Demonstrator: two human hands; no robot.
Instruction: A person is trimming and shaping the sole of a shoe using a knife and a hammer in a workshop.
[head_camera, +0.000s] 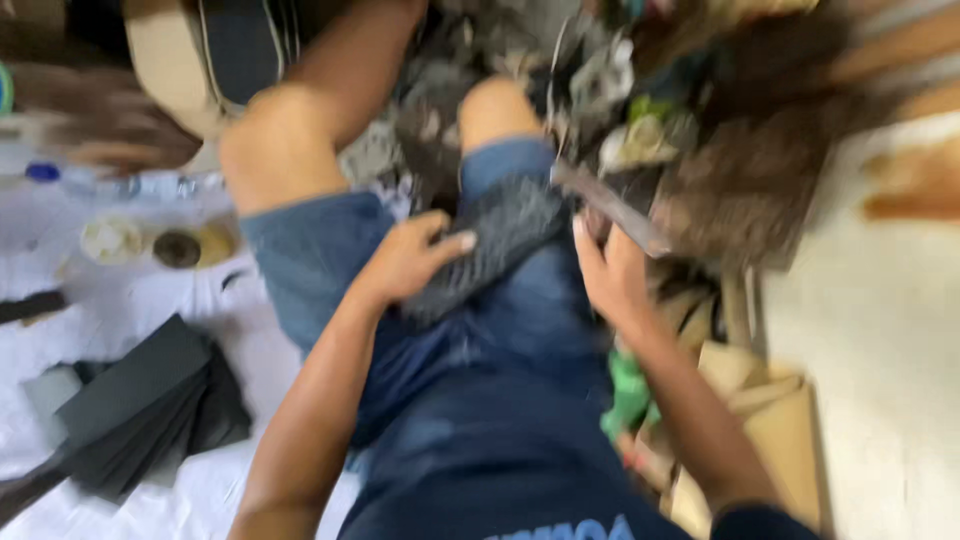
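Note:
The picture is blurred by motion. I sit on the floor in blue denim shorts (330, 250), knees raised. My left hand (410, 262) grips one end of a dark textured piece (500, 235), like a rubber sole or strip, lying across my right thigh. My right hand (612, 275) is closed on a long grey flat tool or blade (610, 205) at the piece's other end. Whether the blade touches the dark piece cannot be told.
A stack of dark grey sheets (140, 405) lies at lower left on white sheeting. Small round tins (178, 247) sit beside my left knee. A heap of dark scraps (600, 90) lies ahead. Cardboard and something green (630, 395) are by my right hip.

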